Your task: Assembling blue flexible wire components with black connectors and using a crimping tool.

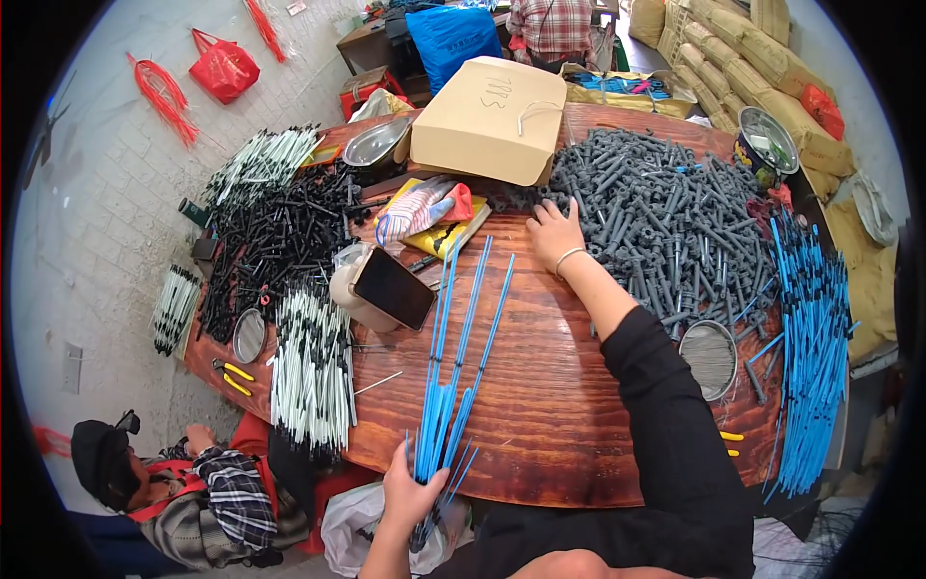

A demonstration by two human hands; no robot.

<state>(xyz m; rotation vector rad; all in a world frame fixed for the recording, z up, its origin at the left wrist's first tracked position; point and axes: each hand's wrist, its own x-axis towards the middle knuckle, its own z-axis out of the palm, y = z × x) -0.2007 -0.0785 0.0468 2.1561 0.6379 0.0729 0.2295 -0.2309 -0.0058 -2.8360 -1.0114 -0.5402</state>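
My left hand is closed around a bundle of thin blue rods near the table's front edge. Several of them fan out away from me over the wood, with small dark pieces partway along. Farther off, my right hand reaches to the left edge of a big heap of dark grey plastic stems. Its fingers are spread and touch or nearly touch the heap; nothing shows in them. A second stack of blue rods lies at the table's right edge.
Left are black plastic pieces and white rods. A phone leans on a stand mid-table, before a cardboard box. A round metal-rimmed dish sits beside the grey heap. One person sits at lower left, another beyond the table.
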